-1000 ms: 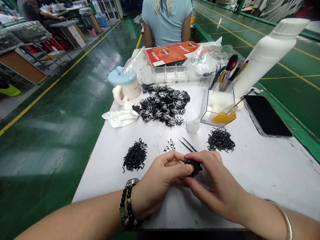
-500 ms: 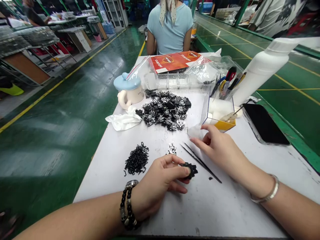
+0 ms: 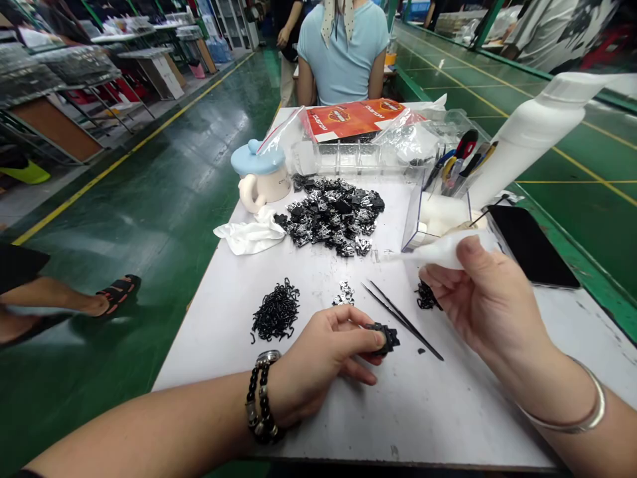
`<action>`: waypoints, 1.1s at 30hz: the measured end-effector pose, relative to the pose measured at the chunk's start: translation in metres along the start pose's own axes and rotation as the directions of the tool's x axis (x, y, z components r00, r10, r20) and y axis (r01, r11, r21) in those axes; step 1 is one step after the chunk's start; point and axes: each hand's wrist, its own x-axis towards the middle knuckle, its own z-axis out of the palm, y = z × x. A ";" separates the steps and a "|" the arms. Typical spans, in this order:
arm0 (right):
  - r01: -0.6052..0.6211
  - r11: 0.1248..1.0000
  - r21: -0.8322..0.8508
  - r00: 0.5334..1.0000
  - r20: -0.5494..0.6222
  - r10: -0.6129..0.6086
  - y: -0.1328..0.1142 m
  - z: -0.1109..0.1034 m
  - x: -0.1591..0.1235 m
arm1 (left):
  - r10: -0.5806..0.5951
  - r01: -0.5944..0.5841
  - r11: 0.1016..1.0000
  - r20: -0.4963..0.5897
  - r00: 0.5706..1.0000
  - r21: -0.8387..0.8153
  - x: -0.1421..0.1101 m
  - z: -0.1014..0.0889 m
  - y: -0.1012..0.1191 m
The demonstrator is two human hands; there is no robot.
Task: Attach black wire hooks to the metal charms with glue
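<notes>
My left hand pinches a small black plastic part between thumb and fingers, low over the table. In my right hand is a white squeeze bottle with a thin nozzle, tipped on its side and pointing left. Black tweezers lie between the hands. Beyond my left hand are a few small silver metal pieces and, left of them, a heap of black hook-shaped pieces. Some small black pieces are partly hidden by my right hand.
A large pile of black-and-silver parts covers the table's middle. Around it stand a blue-lidded mug, crumpled tissue, a clear holder with tools, a big white bottle and a phone. A person sits ahead.
My right hand has lifted the squeeze bottle off the table and swung it to the right, uncovering small black pieces. My left hand keeps its hold. Someone's leg has entered at far left.
</notes>
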 end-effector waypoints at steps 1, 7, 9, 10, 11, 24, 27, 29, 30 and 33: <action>0.036 0.999 -0.005 0.999 -0.022 -0.036 -0.001 0.000 -0.003 | -0.002 0.002 1.000 0.001 1.000 0.006 0.000 0.000 0.000; 0.258 0.958 -0.123 0.964 0.104 -0.246 -0.003 -0.001 -0.028 | -0.021 0.020 0.999 0.014 1.000 0.051 0.001 0.000 -0.001; 0.302 0.938 -0.168 0.949 0.151 -0.278 -0.002 -0.001 -0.033 | -0.022 0.022 0.997 0.010 1.000 0.068 0.002 0.000 -0.001; 0.321 0.929 -0.186 0.942 0.161 -0.293 -0.001 0.000 -0.035 | -0.021 0.020 0.997 0.007 1.000 0.073 0.002 0.001 -0.001; 0.345 0.917 -0.198 0.934 0.166 -0.316 0.000 0.000 -0.036 | -0.019 0.019 0.997 0.004 1.000 0.075 0.002 0.001 -0.001; 0.429 0.884 -0.186 0.891 0.246 -0.380 0.001 -0.002 -0.038 | -0.022 0.022 0.996 0.009 1.000 0.082 0.001 0.001 0.000; 0.411 0.889 -0.202 0.898 0.255 -0.358 0.000 -0.002 -0.038 | -0.023 0.022 0.996 0.009 1.000 0.082 0.001 0.001 0.000; 0.417 0.886 -0.206 0.895 0.265 -0.360 0.000 -0.003 -0.037 | -0.029 0.028 0.996 0.011 1.000 0.085 0.000 0.002 0.000; 0.426 0.881 -0.204 0.891 0.267 -0.368 0.000 -0.003 -0.037 | -0.030 0.029 0.996 0.011 0.999 0.086 0.000 0.002 0.000; 0.433 0.876 -0.214 0.889 0.266 -0.374 0.000 -0.003 -0.037 | -0.030 0.029 0.996 0.006 1.000 0.086 0.000 0.002 0.001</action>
